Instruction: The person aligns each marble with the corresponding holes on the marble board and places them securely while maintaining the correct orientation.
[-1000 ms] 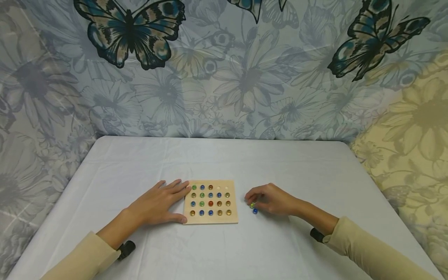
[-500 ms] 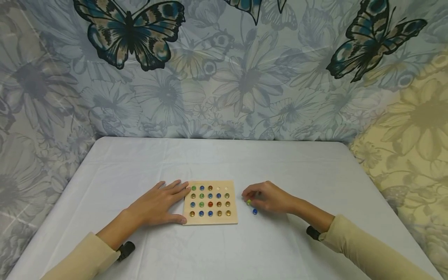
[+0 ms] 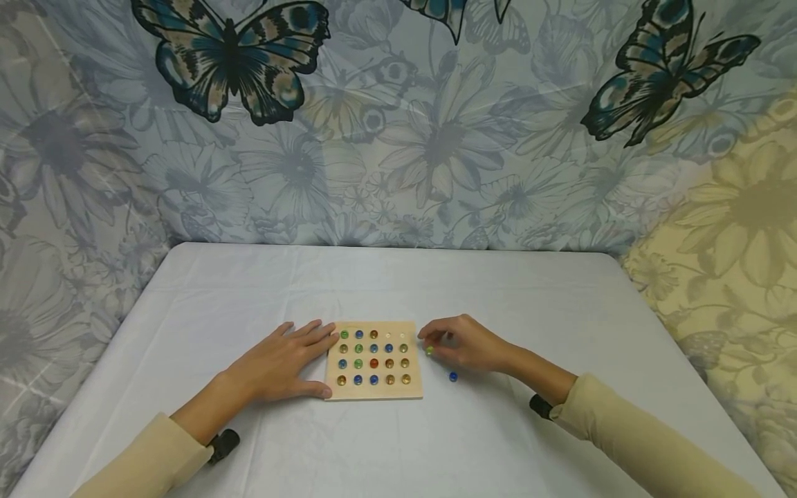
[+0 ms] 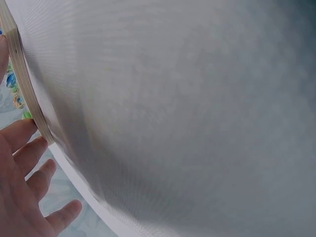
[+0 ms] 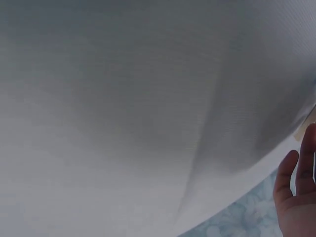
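A light wooden board (image 3: 373, 395) lies on the table, its round hollows mostly filled with green, blue, amber and red marbles. Two hollows at its far right corner hold no marble. My left hand (image 3: 280, 363) rests along the board's left edge with fingers spread; the left wrist view has its fingertips touching the board's side (image 4: 30, 89). Just off the board's right edge, my right hand (image 3: 470, 344) pinches a yellow-green marble (image 3: 429, 351) between thumb and fingers. The right wrist view catches only some of that hand's fingers (image 5: 285, 180), and the marble is hidden there.
One loose blue marble (image 3: 453, 377) lies on the white tablecloth (image 3: 398, 449), right of the board and nearer me than the right hand. Behind the table hangs a cloth (image 3: 373, 173) printed with flowers and butterflies.
My right hand has lifted the yellow-green marble away from beside the blue one and carried it left, to the board's right edge. The left hand and the board have stayed put.
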The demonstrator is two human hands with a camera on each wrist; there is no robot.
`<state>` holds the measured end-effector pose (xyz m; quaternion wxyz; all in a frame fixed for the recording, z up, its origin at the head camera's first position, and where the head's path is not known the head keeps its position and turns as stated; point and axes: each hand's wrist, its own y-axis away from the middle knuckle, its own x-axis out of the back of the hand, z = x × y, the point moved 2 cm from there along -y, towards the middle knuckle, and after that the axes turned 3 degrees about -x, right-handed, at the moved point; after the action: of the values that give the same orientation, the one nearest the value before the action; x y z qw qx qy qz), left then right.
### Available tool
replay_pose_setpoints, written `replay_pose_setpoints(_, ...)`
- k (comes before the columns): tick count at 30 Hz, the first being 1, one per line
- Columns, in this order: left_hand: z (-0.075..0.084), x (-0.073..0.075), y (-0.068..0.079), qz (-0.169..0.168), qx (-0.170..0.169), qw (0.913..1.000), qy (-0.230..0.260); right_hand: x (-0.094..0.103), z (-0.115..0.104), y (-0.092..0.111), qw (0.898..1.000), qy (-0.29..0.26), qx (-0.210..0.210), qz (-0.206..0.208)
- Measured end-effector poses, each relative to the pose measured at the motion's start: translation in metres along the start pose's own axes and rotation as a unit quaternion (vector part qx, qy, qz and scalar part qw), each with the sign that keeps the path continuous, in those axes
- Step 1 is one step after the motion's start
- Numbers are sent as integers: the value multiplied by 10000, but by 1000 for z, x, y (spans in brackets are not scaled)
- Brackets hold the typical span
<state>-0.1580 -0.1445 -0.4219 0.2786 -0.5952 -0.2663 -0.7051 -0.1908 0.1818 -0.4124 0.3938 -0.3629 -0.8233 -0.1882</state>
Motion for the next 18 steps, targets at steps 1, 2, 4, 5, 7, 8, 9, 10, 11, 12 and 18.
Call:
replay_pose_setpoints(1, 0, 0, 0, -1, -7, 10000, 3, 0, -1, -2, 10000, 38, 38, 37)
replay_pose_setpoints(2, 0, 0, 0, -5, -19, 10000, 0, 0, -1, -4, 9999, 59, 80, 72)
replay_pose_setpoints(4, 1, 1, 0, -12, -29, 10000, -13, 0, -3, -9, 9998, 78, 150, 132)
replay_pose_setpoints(5, 1, 1, 0, -9, -32, 10000, -16, 0, -4, -11, 9997, 70, 170, 151)
replay_pose_setpoints(7, 0, 0, 0, 11, -25, 10000, -12, 0, -6, -15, 9996, 71, 214, 184)
replay_pose_setpoints(8, 0, 0, 0, 29, -35, 10000, -15, 0, -6, -16, 9996, 60, 213, 194)
replay_pose_setpoints(9, 0, 0, 0, 36, -23, 10000, -9, -1, -7, -18, 9995, 67, 211, 208)
replay_pose_setpoints(10, 0, 0, 0, 41, -12, 10000, 2, -1, -7, -19, 9995, 80, 207, 225)
replay_pose_setpoints(11, 0, 0, 0, 42, 2, 10000, 7, -2, -8, -21, 9995, 85, 191, 246)
replay_pose_setpoints(12, 0, -1, 0, 35, 16, 10000, 14, -2, -8, -22, 9994, 102, 183, 269)
replay_pose_setpoints(18, -1, -1, 0, 6, 44, 10000, 6, -6, -12, -31, 9988, 210, 108, 426)
